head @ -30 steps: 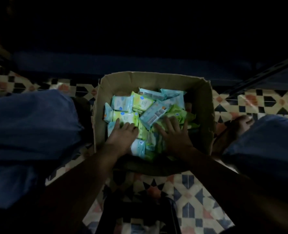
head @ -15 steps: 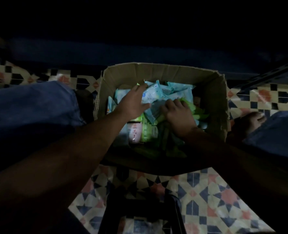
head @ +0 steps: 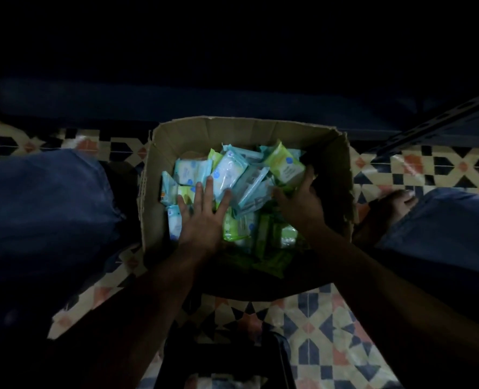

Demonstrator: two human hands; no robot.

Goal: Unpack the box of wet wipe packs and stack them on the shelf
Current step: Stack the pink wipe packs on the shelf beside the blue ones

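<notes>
My left hand (head: pixel 201 217) lies spread flat on the wet wipe packs (head: pixel 229 172) in the cardboard box (head: pixel 241 133), while my right hand (head: pixel 300 203) curls under a green pack (head: pixel 284 164).

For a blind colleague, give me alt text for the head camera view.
Two bare hands reach into an open brown cardboard box of blue and green wet wipe packs; the left hand lies flat, the right hand grips a green pack.
</notes>
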